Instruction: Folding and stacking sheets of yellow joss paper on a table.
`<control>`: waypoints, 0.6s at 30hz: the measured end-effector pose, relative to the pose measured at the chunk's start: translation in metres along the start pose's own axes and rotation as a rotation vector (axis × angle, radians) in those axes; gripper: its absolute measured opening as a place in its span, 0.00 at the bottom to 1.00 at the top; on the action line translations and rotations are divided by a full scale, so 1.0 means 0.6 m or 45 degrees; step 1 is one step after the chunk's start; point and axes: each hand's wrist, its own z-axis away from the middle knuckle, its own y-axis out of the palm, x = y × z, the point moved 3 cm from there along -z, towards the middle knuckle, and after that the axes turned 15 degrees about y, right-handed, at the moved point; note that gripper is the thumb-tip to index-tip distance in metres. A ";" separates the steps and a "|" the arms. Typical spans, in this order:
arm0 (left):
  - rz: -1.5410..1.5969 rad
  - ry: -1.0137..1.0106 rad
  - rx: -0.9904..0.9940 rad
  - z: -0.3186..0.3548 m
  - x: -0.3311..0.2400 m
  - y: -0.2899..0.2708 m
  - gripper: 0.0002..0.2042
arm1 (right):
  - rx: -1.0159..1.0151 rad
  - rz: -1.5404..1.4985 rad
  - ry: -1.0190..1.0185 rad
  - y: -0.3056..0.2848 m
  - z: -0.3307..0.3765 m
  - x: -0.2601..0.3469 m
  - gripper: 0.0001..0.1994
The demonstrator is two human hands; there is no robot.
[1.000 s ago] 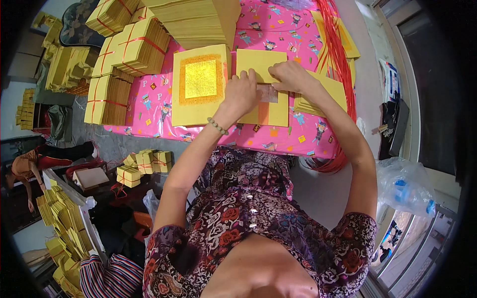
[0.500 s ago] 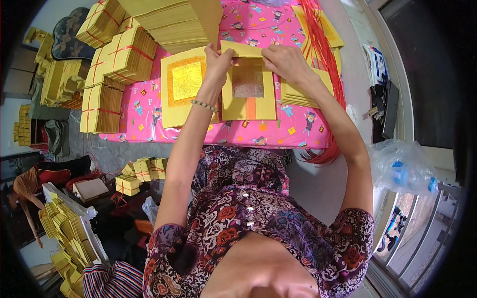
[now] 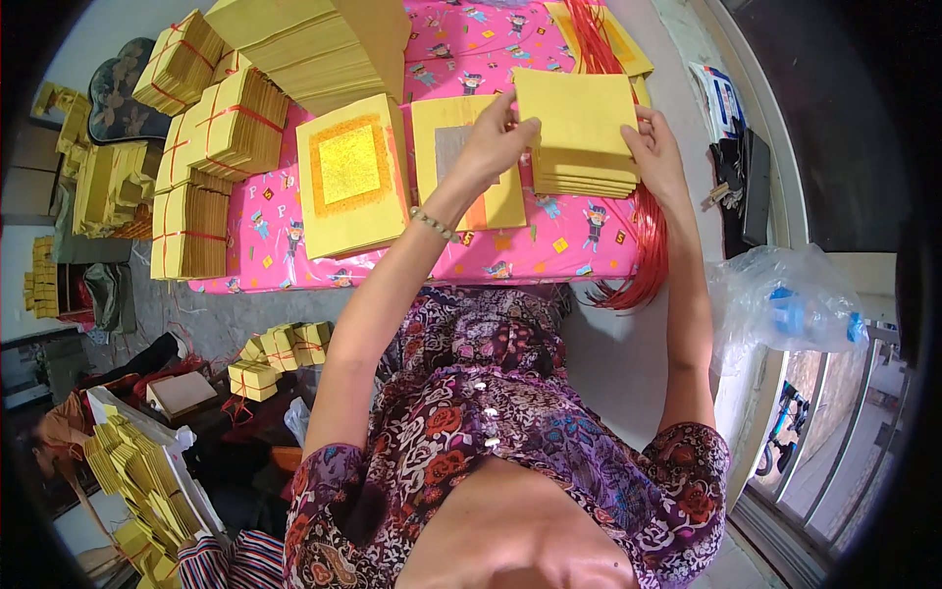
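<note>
A folded yellow paper sheet (image 3: 577, 110) lies over a small stack of folded yellow paper (image 3: 589, 179) at the right of the table. My left hand (image 3: 494, 145) pinches its left edge, thumb on top. At the right edge, my right hand (image 3: 654, 155) has its thumb on the paper and its fingers behind. Left of these, partly covered by my left hand and wrist, is yellow paper with a silver square (image 3: 453, 147). Further left sits a thick pile of yellow paper with a gold square (image 3: 348, 165) on top.
Behind stands a tall yellow paper stack (image 3: 314, 49). Bundles tied with red string (image 3: 235, 123) fill the left side of the pink patterned tablecloth (image 3: 265, 245). Long red strings (image 3: 650, 245) hang over the right edge. A clear plastic bag (image 3: 785, 304) is at the right.
Both hands have moved right with the yellow paper, from above the silver-square sheet to the small folded stack. The silver square is uncovered more at its left. The view has shifted slightly.
</note>
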 end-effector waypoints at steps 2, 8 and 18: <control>0.015 0.029 0.000 -0.003 0.038 0.010 0.28 | -0.012 0.075 0.006 -0.021 -0.007 -0.034 0.21; -0.305 -0.066 0.082 -0.010 0.086 0.024 0.28 | -0.106 0.196 0.042 -0.028 -0.019 -0.104 0.21; -0.151 -0.205 0.035 0.005 0.114 0.033 0.27 | -0.104 0.278 0.065 -0.020 -0.008 -0.120 0.20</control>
